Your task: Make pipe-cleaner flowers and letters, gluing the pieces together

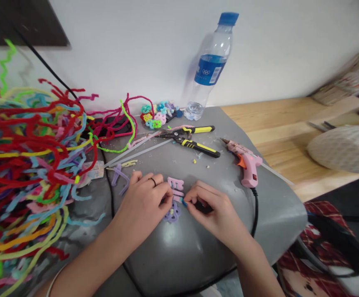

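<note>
The left hand [148, 198] is half curled, its thumb drawn in close to the forefinger at the left ends of two short pink strips [177, 195]. The right hand [212, 210] is bent in from the other side, thumb and forefinger nearly together at the strips' right ends, where a small blue bit [184, 202] shows. Whether either hand has a firm grip, I cannot tell.

Between the hands, a pink notched piece [175, 180] lies just beyond the strips, and a purple flower [172, 213] sits just on the near side, partly covered by the left hand. The flower looks fully shaped; the strips look like separate parts, so I judge this small group unfinished.

Just left of the left hand lies a bent purple stem [117, 175], apparently unused. Beyond both hands are the pliers [198, 146], set down with handles spread, and farther off a cluster of small flowers [157, 117] that seem complete. A pink glue gun [248, 163] lies beyond and right of the right hand, untouched. Well left of the left hand, a big heap of fuzzy stems [43, 148] remains mostly unworked
</note>
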The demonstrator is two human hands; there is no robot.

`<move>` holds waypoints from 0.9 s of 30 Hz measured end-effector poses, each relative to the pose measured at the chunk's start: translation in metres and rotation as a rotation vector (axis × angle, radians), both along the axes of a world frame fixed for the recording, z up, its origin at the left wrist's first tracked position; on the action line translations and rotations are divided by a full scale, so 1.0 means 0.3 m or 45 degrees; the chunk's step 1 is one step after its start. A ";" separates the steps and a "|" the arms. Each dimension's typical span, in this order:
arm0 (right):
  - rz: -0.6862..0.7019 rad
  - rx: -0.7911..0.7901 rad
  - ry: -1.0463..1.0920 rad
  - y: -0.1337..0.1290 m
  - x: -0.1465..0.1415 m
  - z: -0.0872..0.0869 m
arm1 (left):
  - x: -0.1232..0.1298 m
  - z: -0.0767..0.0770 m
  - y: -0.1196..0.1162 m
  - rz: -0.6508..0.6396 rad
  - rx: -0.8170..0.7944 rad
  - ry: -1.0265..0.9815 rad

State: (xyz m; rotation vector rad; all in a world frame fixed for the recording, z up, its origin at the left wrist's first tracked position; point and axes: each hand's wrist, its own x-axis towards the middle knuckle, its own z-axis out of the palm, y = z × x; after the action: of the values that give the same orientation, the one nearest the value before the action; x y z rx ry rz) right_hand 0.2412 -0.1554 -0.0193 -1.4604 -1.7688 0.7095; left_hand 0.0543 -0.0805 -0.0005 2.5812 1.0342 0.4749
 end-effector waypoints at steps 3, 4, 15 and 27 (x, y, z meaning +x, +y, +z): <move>-0.022 -0.043 0.084 -0.006 0.016 0.002 | 0.000 0.003 0.000 0.004 -0.018 -0.002; -0.032 -0.053 0.107 -0.008 0.022 0.002 | -0.001 0.004 0.000 0.003 -0.023 -0.004; 0.016 -0.066 0.075 -0.001 0.019 -0.010 | -0.001 -0.003 0.000 -0.008 -0.007 -0.004; 0.006 -0.023 0.028 0.006 0.009 -0.014 | 0.000 -0.010 0.000 -0.005 0.036 -0.024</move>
State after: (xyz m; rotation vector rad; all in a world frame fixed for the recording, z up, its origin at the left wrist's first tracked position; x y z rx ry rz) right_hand 0.2438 -0.1536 -0.0235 -1.4556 -1.7536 0.7433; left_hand 0.0542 -0.0806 -0.0036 2.5977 1.0231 0.5149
